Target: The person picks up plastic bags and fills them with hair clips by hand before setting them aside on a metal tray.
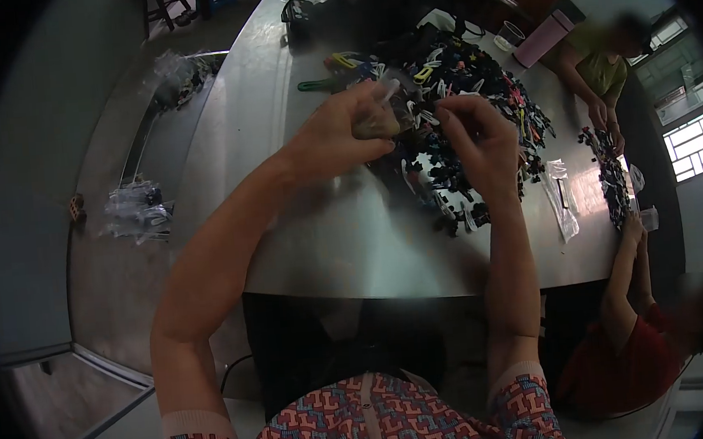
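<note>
My left hand (332,134) is closed round a small clear plastic bag (377,118), held above the left edge of a big heap on the table. The heap of small hair clips (472,70) is mostly black, with yellow, white, pink and red ones mixed in. My right hand (484,139) is over the front of the heap, thumb and index finger pinched together. Whatever lies between those fingertips is too small to make out. A dark green clip (314,85) rests at the heap's left edge.
On the shiny metal table (329,254) lie flat plastic bags (560,199) and a second dark row of clips (612,178). Two people work along the right side. A pink bottle (537,40) and a glass (509,35) stand at the back. Packed bags (140,210) sit at left.
</note>
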Demonstrator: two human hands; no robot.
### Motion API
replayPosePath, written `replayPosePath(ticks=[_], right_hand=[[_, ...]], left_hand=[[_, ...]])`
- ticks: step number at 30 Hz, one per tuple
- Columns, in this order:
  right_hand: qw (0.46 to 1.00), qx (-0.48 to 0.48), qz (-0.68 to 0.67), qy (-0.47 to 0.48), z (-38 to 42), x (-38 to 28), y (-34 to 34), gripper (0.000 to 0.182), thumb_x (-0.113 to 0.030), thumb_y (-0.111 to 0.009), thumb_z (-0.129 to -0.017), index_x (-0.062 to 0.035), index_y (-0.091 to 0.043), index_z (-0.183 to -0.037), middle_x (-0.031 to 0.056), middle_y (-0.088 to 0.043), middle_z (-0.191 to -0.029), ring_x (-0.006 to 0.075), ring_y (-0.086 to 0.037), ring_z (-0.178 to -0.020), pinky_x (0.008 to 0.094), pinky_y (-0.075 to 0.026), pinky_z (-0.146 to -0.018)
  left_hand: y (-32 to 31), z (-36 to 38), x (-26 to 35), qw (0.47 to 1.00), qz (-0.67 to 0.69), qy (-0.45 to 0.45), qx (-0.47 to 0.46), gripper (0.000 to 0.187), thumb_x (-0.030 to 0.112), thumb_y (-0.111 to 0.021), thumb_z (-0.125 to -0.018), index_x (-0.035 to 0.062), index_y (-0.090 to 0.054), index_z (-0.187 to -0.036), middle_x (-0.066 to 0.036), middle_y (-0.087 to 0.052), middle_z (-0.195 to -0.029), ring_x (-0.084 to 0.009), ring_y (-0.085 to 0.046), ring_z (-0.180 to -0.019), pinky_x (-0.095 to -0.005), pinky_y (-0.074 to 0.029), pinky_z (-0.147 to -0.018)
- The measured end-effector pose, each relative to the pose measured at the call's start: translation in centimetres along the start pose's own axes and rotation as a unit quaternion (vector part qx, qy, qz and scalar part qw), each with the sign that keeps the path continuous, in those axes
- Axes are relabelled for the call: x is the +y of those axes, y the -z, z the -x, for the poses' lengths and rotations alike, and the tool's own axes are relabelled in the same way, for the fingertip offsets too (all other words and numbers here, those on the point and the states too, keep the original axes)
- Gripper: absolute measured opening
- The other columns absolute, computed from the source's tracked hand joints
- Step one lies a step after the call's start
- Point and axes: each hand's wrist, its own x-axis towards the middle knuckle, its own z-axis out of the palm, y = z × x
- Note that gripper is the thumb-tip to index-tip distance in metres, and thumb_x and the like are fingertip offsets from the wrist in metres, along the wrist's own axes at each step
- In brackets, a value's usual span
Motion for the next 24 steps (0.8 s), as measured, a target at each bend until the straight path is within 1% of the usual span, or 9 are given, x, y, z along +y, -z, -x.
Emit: replayPosePath(ticks=[3, 4, 5, 8, 12, 14, 16, 18, 24], right_hand=[[0.992, -0.047, -0.105, -0.054, 0.6, 1.0, -0.8, 0.019, -0.005, -0.066, -0.092, -0.0020, -0.068, -0.110, -0.0001, -0.066, -0.083, 0.0049, -0.058, -0.074, 0.0215, -0.048, -0.067], [0.980, -0.085, -0.150, -0.095, 0.7, 1.1, -1.0, 0.026, -0.008, -0.065, -0.095, -0.0018, -0.066, -0.121, 0.0011, -0.066, -0.101, 0.0056, -0.059, -0.091, 0.0210, -0.048, -0.079], [0.980, -0.085, -0.150, -0.097, 0.8, 1.1, -1.0, 0.026, -0.008, -0.065, -0.095, -0.0018, -0.066, -0.121, 0.0011, -0.066, -0.101, 0.0056, -0.059, -0.091, 0.0210, -0.048, -0.079], [0.971, -0.184, -0.155, -0.012, 0.8, 0.3, -1.7, 0.025, -0.005, -0.063, -0.095, -0.0009, -0.066, -0.119, 0.0046, -0.058, -0.115, 0.0084, -0.057, -0.101, 0.0227, -0.050, -0.081], [0.972, -0.119, -0.194, -0.059, 1.0, 1.7, -2.2, 0.018, -0.006, -0.063, -0.094, -0.0012, -0.068, -0.110, 0.0026, -0.064, -0.103, 0.0074, -0.060, -0.090, 0.0221, -0.049, -0.079], [0.984, -0.082, -0.148, -0.058, 1.0, 0.5, -2.0, 0.012, -0.008, -0.064, -0.094, -0.0011, -0.068, -0.104, 0.0002, -0.067, -0.092, 0.0060, -0.061, -0.084, 0.0215, -0.048, -0.075], [0.985, -0.085, -0.141, -0.059, 1.1, 1.5, -2.1, 0.012, -0.007, -0.062, -0.096, -0.0012, -0.068, -0.104, 0.0003, -0.067, -0.094, 0.0063, -0.061, -0.085, 0.0218, -0.049, -0.076], [0.983, -0.074, -0.163, -0.039, 1.2, 1.4, -2.4, 0.013, -0.004, -0.058, -0.097, -0.0006, -0.066, -0.107, 0.0009, -0.066, -0.097, 0.0066, -0.060, -0.086, 0.0220, -0.049, -0.078], [0.969, -0.012, -0.236, -0.074, 1.2, -1.2, -4.0, 0.028, -0.006, -0.055, -0.099, 0.0006, -0.063, -0.126, 0.0077, -0.066, -0.116, 0.0120, -0.061, -0.105, 0.0254, -0.048, -0.092]], left_hand=[[-0.1, 0.2, 0.4, 0.995, 0.085, 0.042, -0.028, 0.069, -0.004, -0.070, -0.082, 0.0022, -0.041, -0.144, -0.003, -0.060, -0.102, -0.0117, -0.059, -0.101, -0.0273, -0.048, -0.092], [-0.2, 0.2, 0.4, 0.993, 0.102, 0.040, -0.033, 0.066, -0.002, -0.071, -0.082, 0.0005, -0.043, -0.142, -0.004, -0.062, -0.102, -0.0128, -0.061, -0.101, -0.0288, -0.048, -0.093], [-0.3, 0.2, 0.5, 0.991, 0.119, 0.038, -0.038, 0.063, -0.001, -0.072, -0.082, -0.0012, -0.045, -0.139, -0.006, -0.064, -0.102, -0.0140, -0.062, -0.102, -0.0304, -0.049, -0.094], [-0.4, 0.1, 0.7, 0.974, 0.190, 0.051, -0.111, 0.065, 0.003, -0.074, -0.082, -0.0019, -0.045, -0.139, -0.008, -0.064, -0.108, -0.0150, -0.061, -0.107, -0.0307, -0.049, -0.095], [-0.6, 0.3, 0.5, 0.986, 0.139, 0.050, -0.077, 0.065, 0.008, -0.077, -0.081, -0.0023, -0.046, -0.137, -0.011, -0.063, -0.115, -0.0167, -0.061, -0.109, -0.0306, -0.050, -0.096], [-0.5, -0.2, -0.7, 0.991, 0.112, -0.040, -0.057, 0.065, 0.012, -0.080, -0.079, -0.0011, -0.049, -0.135, -0.012, -0.061, -0.120, -0.0182, -0.059, -0.113, -0.0304, -0.050, -0.097], [-0.3, 0.1, 1.2, 0.998, -0.002, -0.047, -0.028, 0.059, 0.004, -0.073, -0.085, -0.0004, -0.049, -0.139, -0.012, -0.057, -0.134, -0.0194, -0.058, -0.121, -0.0327, -0.049, -0.102], [-0.4, -0.3, 0.6, 0.997, 0.037, -0.063, -0.001, 0.044, 0.003, -0.073, -0.085, -0.0014, -0.061, -0.127, -0.013, -0.063, -0.124, -0.0175, -0.063, -0.111, -0.0310, -0.053, -0.096], [-0.7, -0.2, 1.3, 0.989, 0.109, -0.026, 0.097, 0.024, 0.001, -0.069, -0.087, -0.0005, -0.069, -0.111, -0.008, -0.071, -0.100, -0.0141, -0.068, -0.094, -0.0279, -0.056, -0.085]])
